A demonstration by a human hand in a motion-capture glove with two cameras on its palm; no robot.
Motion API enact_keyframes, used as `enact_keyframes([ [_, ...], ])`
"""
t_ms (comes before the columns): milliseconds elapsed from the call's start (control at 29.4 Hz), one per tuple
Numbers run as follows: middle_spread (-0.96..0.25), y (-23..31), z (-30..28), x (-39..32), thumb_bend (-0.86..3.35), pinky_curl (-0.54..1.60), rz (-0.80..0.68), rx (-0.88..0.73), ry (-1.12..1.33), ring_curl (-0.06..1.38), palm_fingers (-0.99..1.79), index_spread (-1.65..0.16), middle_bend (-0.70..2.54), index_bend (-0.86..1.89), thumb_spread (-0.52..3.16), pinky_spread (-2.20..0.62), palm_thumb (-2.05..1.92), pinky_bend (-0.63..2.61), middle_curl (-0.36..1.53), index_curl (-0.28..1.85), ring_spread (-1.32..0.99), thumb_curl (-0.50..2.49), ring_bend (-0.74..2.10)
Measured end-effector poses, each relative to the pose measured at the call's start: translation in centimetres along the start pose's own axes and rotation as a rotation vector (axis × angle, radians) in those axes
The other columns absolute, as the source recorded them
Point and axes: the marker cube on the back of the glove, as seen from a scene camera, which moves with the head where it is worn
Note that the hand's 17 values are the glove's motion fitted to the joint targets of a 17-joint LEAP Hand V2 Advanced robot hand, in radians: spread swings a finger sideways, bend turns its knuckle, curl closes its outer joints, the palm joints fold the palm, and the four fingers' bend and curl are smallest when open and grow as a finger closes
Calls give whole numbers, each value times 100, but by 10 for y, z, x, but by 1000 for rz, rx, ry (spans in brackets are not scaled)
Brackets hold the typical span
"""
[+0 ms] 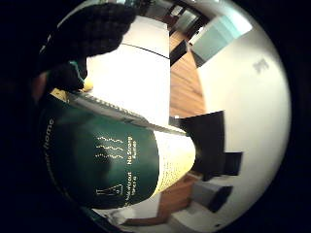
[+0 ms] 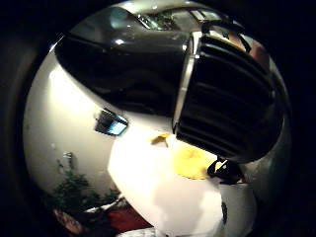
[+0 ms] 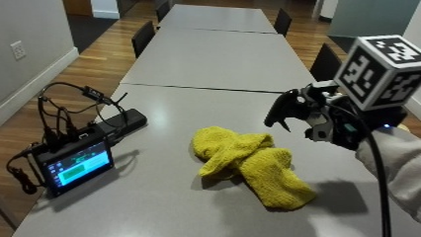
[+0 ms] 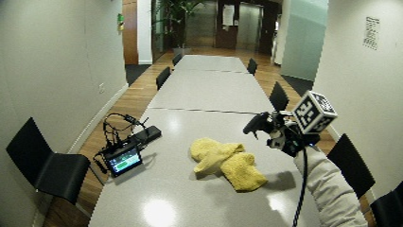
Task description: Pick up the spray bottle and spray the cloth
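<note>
— One relation mattered, she said: where did the yellow cloth [image 3: 253,167] lie from the spray bottle [image 3: 284,109]?

— Below and to the side of the nozzle, he answered. The gloved right hand [image 3: 332,122] held the bottle up off the grey table [image 3: 171,123], with its black trigger head leading toward the middle of the table. The cloth lay crumpled on the tabletop near the hand but well clear of the bottle, nothing touching it.

— And the grip?

— The fingers were wrapped round the bottle. In the little-finger palm view the dark green label [image 1: 104,162] filled the frame beside the gloved fingers [image 1: 87,34], and in the thumb-side view the ribbed black head [image 2: 227,106] sat right against the palm, with the cloth showing yellow on the table beyond it.

— Which way did the long axis run?

— He judged it tilted away from upright, body back in the palm and head out in front, so the nozzle pointed across the table and over the cloth rather than down at it. The cloth's own length ran diagonally, from near the table's middle toward the person's edge. To hit it, he thought, the nozzle would need to dip toward the cloth.
</note>
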Motion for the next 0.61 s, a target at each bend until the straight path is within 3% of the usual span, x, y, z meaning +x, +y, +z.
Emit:
enact_keyframes([
  [136,-5,-18,-8,-14,7,39,-17,-57,201,39,103,-20,33,19,41,0,103,25,43,49,-12,62,32],
  [341,-5,-29,-6,-29,3,40,-58,-80,299,40,105,-20,31,18,40,0,105,23,45,50,-12,64,30],
  [613,-5,-32,23,-41,-1,41,-42,-80,113,42,107,-20,28,17,39,0,108,22,46,50,-12,68,28],
])
